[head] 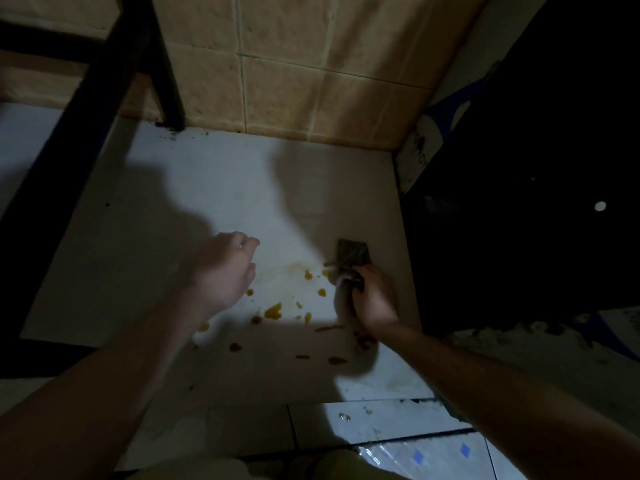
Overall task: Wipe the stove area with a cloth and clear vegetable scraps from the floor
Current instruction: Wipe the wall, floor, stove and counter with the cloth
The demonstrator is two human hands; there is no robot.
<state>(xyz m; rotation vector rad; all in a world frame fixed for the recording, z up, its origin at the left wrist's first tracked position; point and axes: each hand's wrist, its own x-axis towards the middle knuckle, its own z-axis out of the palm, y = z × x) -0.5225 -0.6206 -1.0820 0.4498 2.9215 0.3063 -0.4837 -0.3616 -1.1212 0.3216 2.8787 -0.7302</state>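
Several orange-yellow vegetable scraps [273, 311] and smears lie scattered on the pale floor [207, 188] in front of me. My right hand [372, 299] is closed around a dark, crumpled cloth [353, 255] whose flat end rests on the floor just right of the scraps. My left hand [225, 268] hovers low over the floor to the left of the scraps, blurred, fingers loosely curled, holding nothing. Both forearms reach in from the bottom of the view.
A tan tiled wall [294, 64] rises at the back. A black frame leg [166, 74] stands at the back left. A dark unit [536, 168] fills the right side. Glossy tiles [415, 445] with blue marks lie near me.
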